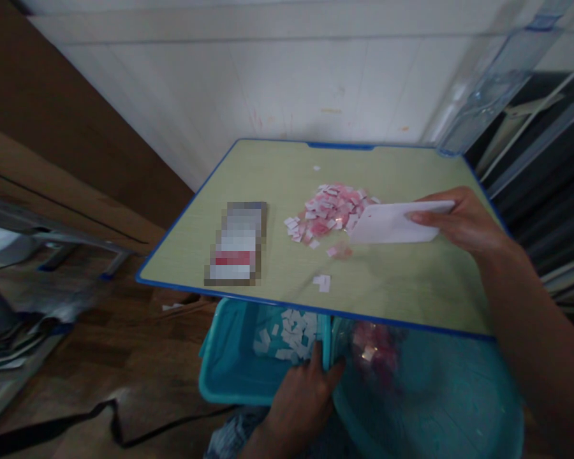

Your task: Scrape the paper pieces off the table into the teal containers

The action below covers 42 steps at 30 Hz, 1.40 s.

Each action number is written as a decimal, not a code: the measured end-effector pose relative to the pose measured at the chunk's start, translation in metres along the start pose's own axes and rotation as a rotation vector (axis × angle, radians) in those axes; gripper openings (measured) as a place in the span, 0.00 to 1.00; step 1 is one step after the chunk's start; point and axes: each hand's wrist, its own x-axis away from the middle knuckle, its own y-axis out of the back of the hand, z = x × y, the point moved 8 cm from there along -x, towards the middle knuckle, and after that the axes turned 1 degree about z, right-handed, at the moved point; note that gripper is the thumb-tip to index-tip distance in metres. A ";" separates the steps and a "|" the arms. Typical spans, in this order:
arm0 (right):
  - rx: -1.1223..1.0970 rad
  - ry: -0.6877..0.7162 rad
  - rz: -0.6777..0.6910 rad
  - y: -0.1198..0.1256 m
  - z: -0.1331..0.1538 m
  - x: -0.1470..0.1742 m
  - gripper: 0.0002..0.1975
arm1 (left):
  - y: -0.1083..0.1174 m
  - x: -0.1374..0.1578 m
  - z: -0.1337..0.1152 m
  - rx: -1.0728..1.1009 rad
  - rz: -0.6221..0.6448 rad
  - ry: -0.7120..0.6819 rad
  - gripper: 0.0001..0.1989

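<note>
White card [392, 223] points left, long axis sideways.

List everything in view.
table: 1, pale, blue-edged, centre
pile: 1, pink-white, on table
loose slips: several, white, around pile
pixelated object: 1, grey-white-red, table's left
rectangular basin: 1, teal, below table
round basin: 1, teal, right of it
basin slips: many, white, in rectangular basin
blurred contents: uncounted, pink, in round basin
bottle: 1, clear, far right corner
strap: 1, black, lower left
wall: 1, white, behind
card: 1, white, right hand
right hand: 1, holding card
left hand: 1, at basins
</note>
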 end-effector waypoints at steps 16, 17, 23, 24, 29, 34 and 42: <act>0.028 0.114 0.035 -0.021 0.013 -0.007 0.15 | -0.001 -0.001 0.000 -0.004 -0.005 -0.006 0.27; 0.044 0.108 0.066 -0.022 0.014 -0.006 0.15 | 0.000 -0.001 0.000 0.000 -0.007 -0.008 0.27; 0.079 0.109 0.132 -0.013 0.014 0.002 0.14 | 0.001 -0.001 -0.001 -0.013 -0.004 -0.024 0.26; 0.080 0.119 0.117 -0.012 0.014 0.002 0.14 | 0.001 -0.001 -0.001 -0.013 -0.006 -0.025 0.25; 0.037 0.132 0.180 -0.026 0.019 0.000 0.14 | 0.001 -0.001 -0.001 -0.017 -0.008 -0.011 0.26; 0.067 0.183 0.252 -0.028 0.025 0.007 0.14 | 0.002 -0.001 -0.001 -0.026 -0.018 -0.018 0.28; 0.044 0.204 0.255 -0.032 0.024 0.004 0.15 | 0.002 0.000 -0.001 -0.020 -0.037 -0.031 0.27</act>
